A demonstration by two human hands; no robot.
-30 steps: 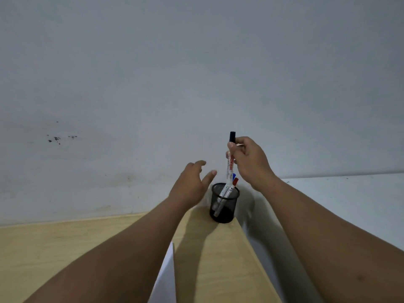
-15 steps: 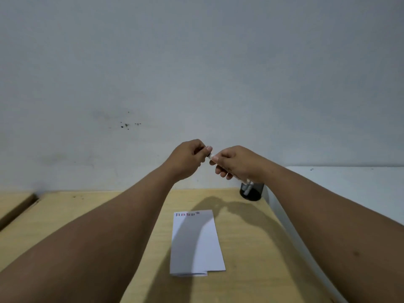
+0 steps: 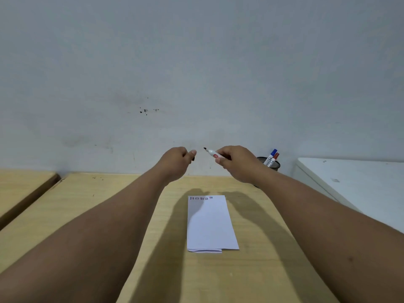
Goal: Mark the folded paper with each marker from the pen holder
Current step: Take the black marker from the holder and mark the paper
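A folded white paper (image 3: pixel 211 224) lies on the wooden table (image 3: pixel 251 270), with a row of short coloured strokes along its far edge. My right hand (image 3: pixel 235 164) holds an uncapped black marker (image 3: pixel 211 152), its dark tip pointing left in the air above the paper's far end. My left hand (image 3: pixel 177 161) is closed on the marker's black cap (image 3: pixel 193 158), a short gap away from the tip. A black mesh pen holder (image 3: pixel 273 165) stands at the table's back right, partly hidden by my right wrist, with a blue marker (image 3: pixel 271 155) and a red marker (image 3: pixel 275 157) in it.
A pale wall rises right behind the table. A white cabinet top (image 3: pixel 354 178) adjoins the table on the right. A second wooden table (image 3: pixel 21 184) sits at the left across a narrow gap.
My hands took the black marker from the holder, met above the paper, then drew apart. The cap has come off into my left hand and the tip is bare.
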